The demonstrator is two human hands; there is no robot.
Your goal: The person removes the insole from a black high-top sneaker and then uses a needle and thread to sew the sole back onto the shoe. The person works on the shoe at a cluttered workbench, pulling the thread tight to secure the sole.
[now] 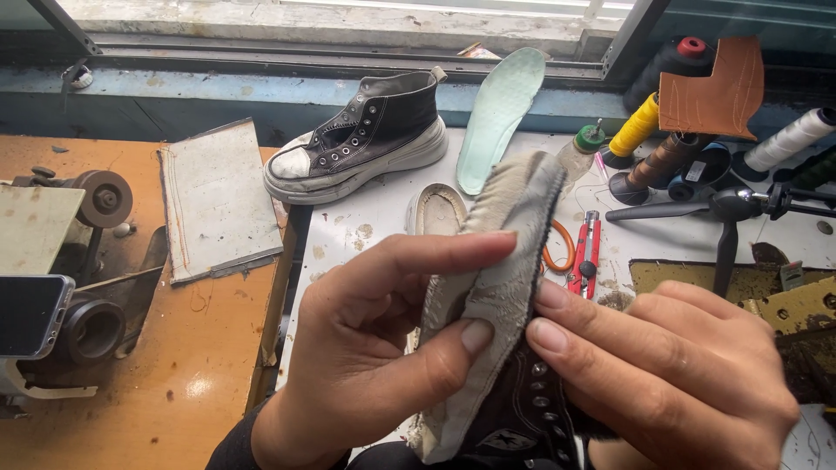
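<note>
My left hand (pixel 383 339) grips a worn black high-top sneaker (pixel 501 287) held sole-up, with the thumb pressed on the grey, dirty sole edge and the fingers curled over its toe. My right hand (pixel 670 365) holds the same shoe from the right, fingertips on the rim where the sole meets the black upper with its eyelets. The matching black sneaker (pixel 361 139) stands upright on the white table (pixel 357 235) behind.
A pale green insole (pixel 501 113) leans by the window ledge, and a beige insole (pixel 435 209) lies flat. A red utility knife (pixel 588 252), thread spools (pixel 640 122), a brown leather piece (pixel 714 91) sit right. A grey board (pixel 213 200), phone (pixel 30 313) and machine (pixel 87 261) occupy the wooden bench left.
</note>
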